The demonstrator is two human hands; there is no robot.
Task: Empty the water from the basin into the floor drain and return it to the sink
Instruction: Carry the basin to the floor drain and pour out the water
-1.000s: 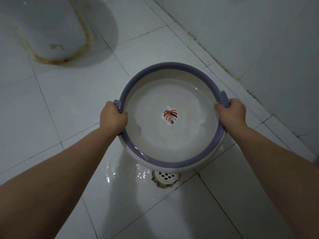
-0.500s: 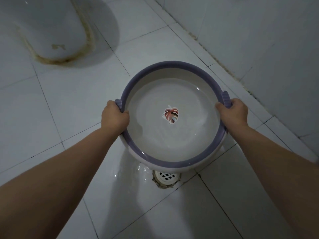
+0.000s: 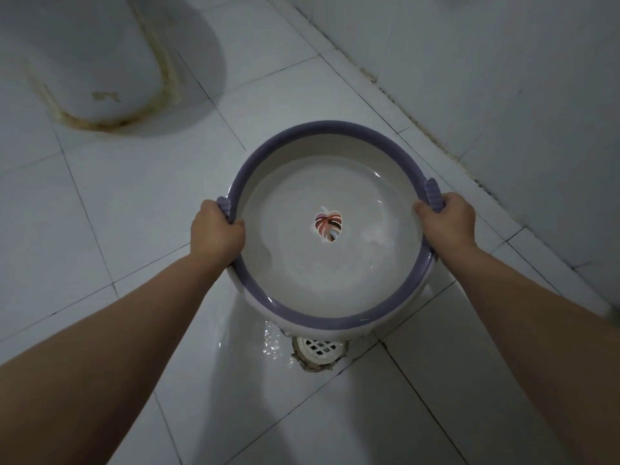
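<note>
Nearest to the camera, the floor drain [image 3: 320, 349] with its white grate sits in the tiled floor [image 3: 117, 213], and the tile on its left side is wet and shiny. Just above the drain the basin [image 3: 330, 317] is held in the air, with a purple rim and shallow water over a leaf picture [image 3: 327, 227]. The left hand [image 3: 216, 233] has its grip closed around the left handle, the right hand [image 3: 448, 223] around the right handle. Farther away stands a toilet base [image 3: 84, 62] with brown stains.
</note>
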